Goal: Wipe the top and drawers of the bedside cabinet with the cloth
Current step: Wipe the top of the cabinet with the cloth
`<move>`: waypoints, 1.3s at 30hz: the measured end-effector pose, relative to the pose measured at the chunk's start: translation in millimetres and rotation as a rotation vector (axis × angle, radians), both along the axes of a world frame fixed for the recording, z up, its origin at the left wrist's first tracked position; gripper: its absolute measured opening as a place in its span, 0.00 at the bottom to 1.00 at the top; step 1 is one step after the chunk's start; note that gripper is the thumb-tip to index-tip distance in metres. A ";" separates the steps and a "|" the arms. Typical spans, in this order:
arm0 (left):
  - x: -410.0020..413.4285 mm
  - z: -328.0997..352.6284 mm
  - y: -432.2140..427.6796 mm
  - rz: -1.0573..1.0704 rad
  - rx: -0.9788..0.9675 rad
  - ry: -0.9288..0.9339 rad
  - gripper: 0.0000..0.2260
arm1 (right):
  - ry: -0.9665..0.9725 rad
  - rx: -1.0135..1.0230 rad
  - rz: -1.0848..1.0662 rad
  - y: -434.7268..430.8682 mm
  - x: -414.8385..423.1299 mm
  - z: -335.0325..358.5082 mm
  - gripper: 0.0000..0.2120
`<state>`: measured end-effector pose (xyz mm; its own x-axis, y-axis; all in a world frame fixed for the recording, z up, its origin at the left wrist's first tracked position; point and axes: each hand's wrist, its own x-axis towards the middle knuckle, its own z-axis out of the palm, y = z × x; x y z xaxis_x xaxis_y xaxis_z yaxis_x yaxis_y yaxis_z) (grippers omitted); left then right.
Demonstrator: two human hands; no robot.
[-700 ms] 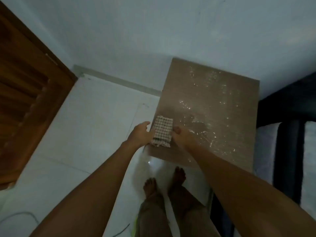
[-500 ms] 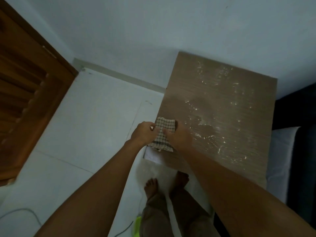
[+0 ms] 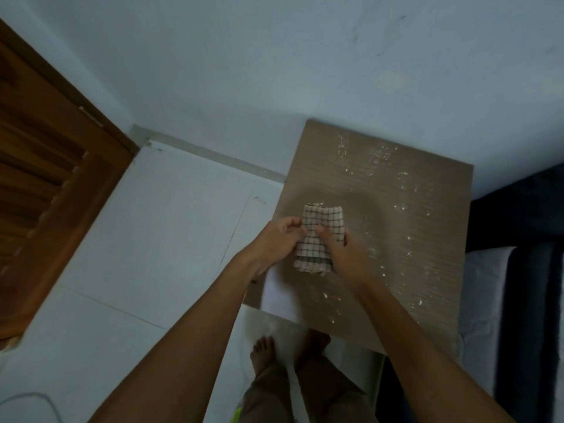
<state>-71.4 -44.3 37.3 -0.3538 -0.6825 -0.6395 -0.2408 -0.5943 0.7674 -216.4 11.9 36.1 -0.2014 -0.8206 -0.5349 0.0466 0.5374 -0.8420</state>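
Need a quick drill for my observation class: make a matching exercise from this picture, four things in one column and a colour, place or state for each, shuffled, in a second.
Things
1. cloth
2. cabinet
3. door
4. floor

Descriptions
A. white tiles, left of the cabinet
B. checked, held over the cabinet by the left hand and right hand
C. reddish-brown wood, far left
D. grey-brown top scattered with pale specks

Pairs: 1-B, 2-D, 3-C, 4-A
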 end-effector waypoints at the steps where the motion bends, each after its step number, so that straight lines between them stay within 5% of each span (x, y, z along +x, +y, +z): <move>1: -7.5 5.2 -1.7 -0.011 -0.018 0.000 0.12 | -0.003 -0.004 -0.010 -0.3 -5.9 6.4 0.10; 10: -29.0 -14.3 -54.4 0.003 -0.341 -0.453 0.14 | 0.350 -0.075 -0.076 -38.4 -95.4 0.4 0.11; 17: -24.0 -69.0 -89.6 -0.102 -0.420 -0.712 0.26 | 1.052 -0.469 0.420 -164.5 -154.7 -27.2 0.08; 21: -32.9 -90.8 -106.2 -0.080 -0.402 -0.667 0.20 | 1.286 -0.569 0.654 -237.7 -148.8 -41.2 0.18; 25: -30.7 -107.5 -113.7 -0.038 -0.445 -0.641 0.12 | 1.343 -0.566 0.765 -274.7 -135.2 -69.6 0.16; 32: -10.1 -122.1 -122.3 0.169 -0.168 -0.366 0.21 | 0.987 -0.467 0.653 -271.6 -140.6 -139.1 0.19; 39: -10.6 -120.7 -123.5 0.226 -0.091 -0.286 0.21 | 0.980 -0.473 0.672 -230.5 -126.1 -141.0 0.23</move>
<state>-82.0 -167.8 -83.4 -0.0032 -0.7818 -0.6236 -0.3237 -0.5892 0.7403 -342.5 -218.6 -104.9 0.1827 -0.9828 -0.0285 -0.8625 -0.1463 -0.4844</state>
